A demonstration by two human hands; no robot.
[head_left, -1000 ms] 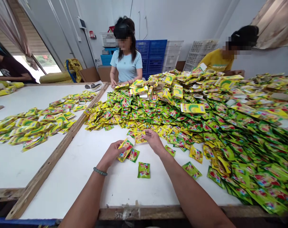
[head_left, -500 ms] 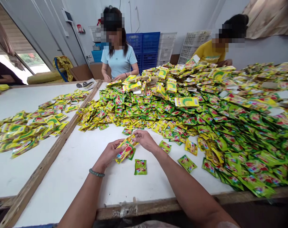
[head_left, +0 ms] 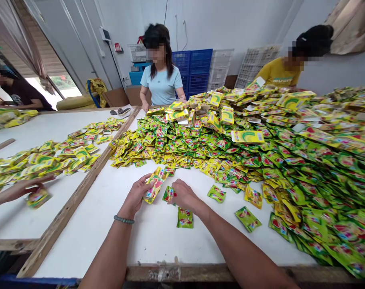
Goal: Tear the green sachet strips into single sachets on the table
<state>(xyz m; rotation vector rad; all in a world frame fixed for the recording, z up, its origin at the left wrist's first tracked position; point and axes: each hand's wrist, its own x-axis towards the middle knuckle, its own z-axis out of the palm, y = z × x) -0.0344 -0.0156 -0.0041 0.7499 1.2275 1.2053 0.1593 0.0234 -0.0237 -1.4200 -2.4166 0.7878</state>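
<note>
My left hand grips a yellow printed carton between thumb and fingers, its far end tilted up and away from me. To the right of the carton my right hand is closed, its fingertips down at a small green candy packet close to the white tabletop. Its palm side is hidden, but the packet's edge shows at the fingertips. Just below that hand lies another green packet. Farther right are two loose green packets and a yellow packet.
A big heap of green and yellow packets spreads across the back and right, topped with flat cartons. A wooden strip divides the table; filled-looking cartons lie beyond it. Another person's hand holds a carton there. Two people stand opposite.
My right hand has left the carton's far end and come down to the green packet on the table. My left hand still holds the carton. Another person's hand has entered at left.
</note>
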